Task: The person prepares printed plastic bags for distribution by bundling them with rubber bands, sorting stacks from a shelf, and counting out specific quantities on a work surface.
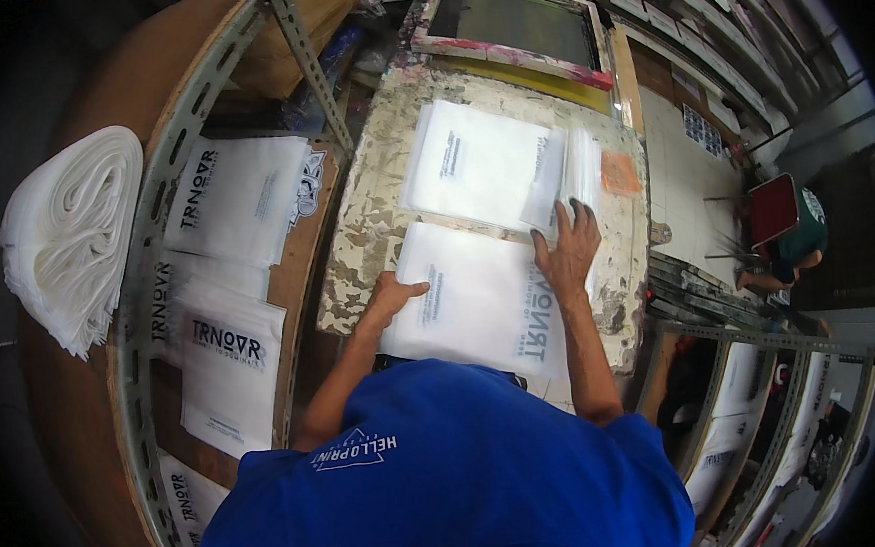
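Note:
On the paint-stained worktable (372,192), a near stack of white, translucent printed bags (479,296) lies flat in front of me. At its left edge is my left hand (391,298), with the thumb over the top and the other fingers closed at the edge, partly hidden. My right hand (571,250) has its fingers apart, reaching over the near stack's right side toward the far stack of white bags (486,160). Its fingertips are by the loose, fanned bags (579,170) at the far stack's right. Whether they grip any bag cannot be made out.
A framed printing screen (508,29) lies at the table's far end. An orange patch (620,173) is near the right edge. On my left, a metal-framed shelf (135,412) holds more printed bags (231,361) and a folded white bundle (75,236). Another person (806,236) is at the right.

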`<state>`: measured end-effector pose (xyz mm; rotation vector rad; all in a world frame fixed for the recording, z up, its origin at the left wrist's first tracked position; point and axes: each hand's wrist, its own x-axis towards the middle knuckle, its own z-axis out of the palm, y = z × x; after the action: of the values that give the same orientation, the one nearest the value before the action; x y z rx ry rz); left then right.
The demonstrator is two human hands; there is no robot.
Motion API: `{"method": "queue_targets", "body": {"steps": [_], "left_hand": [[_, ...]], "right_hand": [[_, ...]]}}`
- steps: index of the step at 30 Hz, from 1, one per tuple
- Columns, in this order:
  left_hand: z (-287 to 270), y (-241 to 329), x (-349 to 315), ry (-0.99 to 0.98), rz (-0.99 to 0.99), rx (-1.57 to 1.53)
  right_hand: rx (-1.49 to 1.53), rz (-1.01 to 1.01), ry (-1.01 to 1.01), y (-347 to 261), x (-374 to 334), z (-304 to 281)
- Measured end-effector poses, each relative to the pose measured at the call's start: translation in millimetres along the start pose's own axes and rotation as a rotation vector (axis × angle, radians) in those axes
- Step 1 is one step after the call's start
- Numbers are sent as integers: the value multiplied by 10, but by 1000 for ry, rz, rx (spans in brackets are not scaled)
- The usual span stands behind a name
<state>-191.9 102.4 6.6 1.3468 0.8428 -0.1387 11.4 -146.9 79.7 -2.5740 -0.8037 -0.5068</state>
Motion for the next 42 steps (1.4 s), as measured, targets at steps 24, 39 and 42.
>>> {"method": "queue_targets", "body": {"steps": [24, 39, 42], "left_hand": [[52, 141, -95, -5, -33, -7], [19, 827, -369, 49, 201, -47], [-15, 1191, -114, 16, 274, -37]], "right_hand": [[631, 958, -453, 507, -982, -403], [889, 894, -342, 181, -488, -1261], [931, 842, -310, 214, -87, -1306]]}}
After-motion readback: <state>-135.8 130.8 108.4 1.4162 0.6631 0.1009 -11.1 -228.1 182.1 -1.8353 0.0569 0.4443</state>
